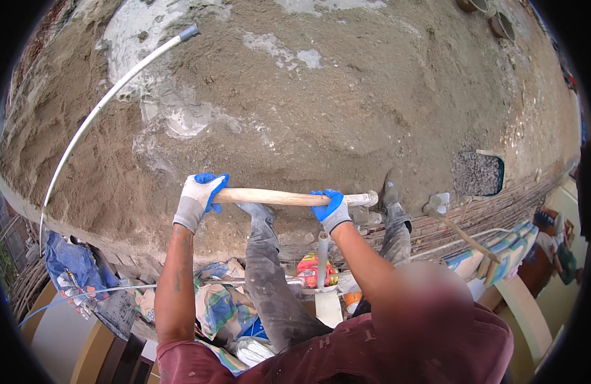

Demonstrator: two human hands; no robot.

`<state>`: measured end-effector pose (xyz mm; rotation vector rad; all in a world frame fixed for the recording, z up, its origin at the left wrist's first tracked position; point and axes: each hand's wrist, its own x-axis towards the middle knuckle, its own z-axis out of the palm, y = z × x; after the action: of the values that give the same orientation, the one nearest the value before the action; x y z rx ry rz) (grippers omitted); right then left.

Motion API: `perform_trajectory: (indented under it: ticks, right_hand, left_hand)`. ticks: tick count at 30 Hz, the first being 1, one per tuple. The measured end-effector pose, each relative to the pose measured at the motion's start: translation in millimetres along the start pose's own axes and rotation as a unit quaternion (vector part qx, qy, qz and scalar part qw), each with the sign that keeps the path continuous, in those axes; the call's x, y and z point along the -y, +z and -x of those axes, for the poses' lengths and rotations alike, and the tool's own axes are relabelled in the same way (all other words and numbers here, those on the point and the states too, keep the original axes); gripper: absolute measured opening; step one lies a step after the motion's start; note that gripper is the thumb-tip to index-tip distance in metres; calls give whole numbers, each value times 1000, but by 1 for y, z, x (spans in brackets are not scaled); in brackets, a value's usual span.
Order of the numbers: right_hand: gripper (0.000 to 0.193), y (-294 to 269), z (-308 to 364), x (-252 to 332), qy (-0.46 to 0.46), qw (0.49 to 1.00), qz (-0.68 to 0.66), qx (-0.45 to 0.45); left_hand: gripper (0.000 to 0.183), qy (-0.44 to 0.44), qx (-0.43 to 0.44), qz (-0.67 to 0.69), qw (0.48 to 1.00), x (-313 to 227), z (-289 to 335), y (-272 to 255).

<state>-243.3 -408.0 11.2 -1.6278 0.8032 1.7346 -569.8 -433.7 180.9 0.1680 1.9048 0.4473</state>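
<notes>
A pale wooden tool handle [270, 196] lies level across in front of me, above the sandy ground. My left hand [201, 195], in a white and grey glove with blue palm coating, is closed around its left end. Toward the other end, my right hand [332, 208] grips it in a matching glove. The handle's right tip is whitish and crusted. Whatever lies beyond my left hand is hidden, so the kind of tool does not show. Below the handle are my dusty trousers [268, 256] and shoes.
A bent white pipe [110, 96] arches over the sand [321, 109] at left. To the right are a tub of gravel [478, 173] and a shovel [465, 233]. Sacks [222, 307] and an upright grey pipe [322, 256] stand near my legs. Two buckets [500, 27] sit far right.
</notes>
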Motion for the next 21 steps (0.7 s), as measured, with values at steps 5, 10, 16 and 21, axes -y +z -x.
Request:
perform_trajectory:
  ticks: [5, 10, 16, 21]
  right_hand:
    - [8, -220, -137, 97, -261, 722, 635, 86]
    - [11, -223, -161, 87, -123, 952, 264, -95]
    - [10, -139, -210, 64, -70, 952, 221, -199]
    - [14, -65, -179, -10, 66, 979, 195, -5]
  left_hand:
    - [23, -80, -50, 104, 990, 128, -29, 170]
    - [35, -195, -1, 207, 959, 200, -33, 194]
    - [33, -281, 101, 227, 927, 179, -31, 178]
    - [27, -101, 15, 184, 978, 68, -8, 98]
